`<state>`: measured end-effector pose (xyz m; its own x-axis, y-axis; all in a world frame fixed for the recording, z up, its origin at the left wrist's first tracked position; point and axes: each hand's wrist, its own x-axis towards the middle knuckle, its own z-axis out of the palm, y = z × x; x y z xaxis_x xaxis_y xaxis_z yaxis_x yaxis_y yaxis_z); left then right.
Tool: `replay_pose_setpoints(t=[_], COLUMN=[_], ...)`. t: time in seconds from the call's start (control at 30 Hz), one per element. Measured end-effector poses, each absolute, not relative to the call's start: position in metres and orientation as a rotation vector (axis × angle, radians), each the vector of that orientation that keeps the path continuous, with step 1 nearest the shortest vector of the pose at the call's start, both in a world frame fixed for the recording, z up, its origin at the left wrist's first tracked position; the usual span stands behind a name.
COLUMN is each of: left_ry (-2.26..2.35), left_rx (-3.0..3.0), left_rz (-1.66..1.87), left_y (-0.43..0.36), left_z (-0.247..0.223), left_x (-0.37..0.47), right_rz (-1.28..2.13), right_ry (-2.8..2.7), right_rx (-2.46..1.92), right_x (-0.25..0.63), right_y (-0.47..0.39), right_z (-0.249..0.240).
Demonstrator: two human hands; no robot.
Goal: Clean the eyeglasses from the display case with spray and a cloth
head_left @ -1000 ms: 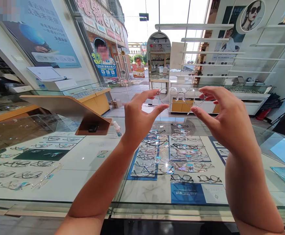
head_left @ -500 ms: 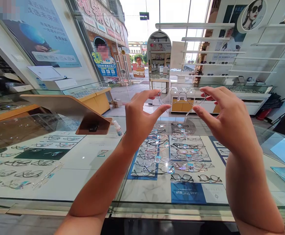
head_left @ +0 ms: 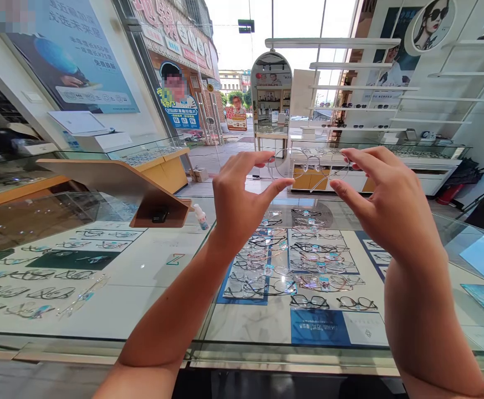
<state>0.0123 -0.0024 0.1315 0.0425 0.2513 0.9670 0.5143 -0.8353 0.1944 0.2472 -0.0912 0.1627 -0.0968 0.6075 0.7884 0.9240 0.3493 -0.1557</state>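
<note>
A pair of clear-framed eyeglasses (head_left: pixel 311 164) is held up level above the glass display counter, its thin outline faint against the background. My left hand (head_left: pixel 245 191) grips the left side of the frame, index fingertip on the upper corner and thumb lower down. At the opposite end, my right hand (head_left: pixel 385 197) has its fingers on the right corner, with the thumb apart beneath. One temple slants below the lenses. Under the hands, rows of eyeglasses (head_left: pixel 319 249) lie inside the glass counter.
A wooden tilted stand (head_left: pixel 117 183) and a small white spray bottle (head_left: pixel 200 216) stand on the counter's left part. More eyeglasses (head_left: pixel 50 293) lie under the glass at left. Beyond are an arched mirror (head_left: pixel 271 105), wall shelves (head_left: pixel 362 88) and a wood-fronted cabinet (head_left: pixel 308 179).
Both hands stay nearly in place around the eyeglasses. The visible temple below the lenses has shifted slightly, and the left thumb has moved a little to the right.
</note>
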Motion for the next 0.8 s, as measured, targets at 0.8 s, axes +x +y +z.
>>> replay_pose_setpoints(t=[0.8], left_ry=[-0.771], left_rx=[-2.190], left_rz=[-1.914], left_y=[0.0026], left_z=[0.1322], left_x=[0.0089], right_rz=[-0.482], right_ry=[-1.801], right_rx=[-1.331], right_x=[0.2469], right_y=[-0.0938], right_z=[0.1640])
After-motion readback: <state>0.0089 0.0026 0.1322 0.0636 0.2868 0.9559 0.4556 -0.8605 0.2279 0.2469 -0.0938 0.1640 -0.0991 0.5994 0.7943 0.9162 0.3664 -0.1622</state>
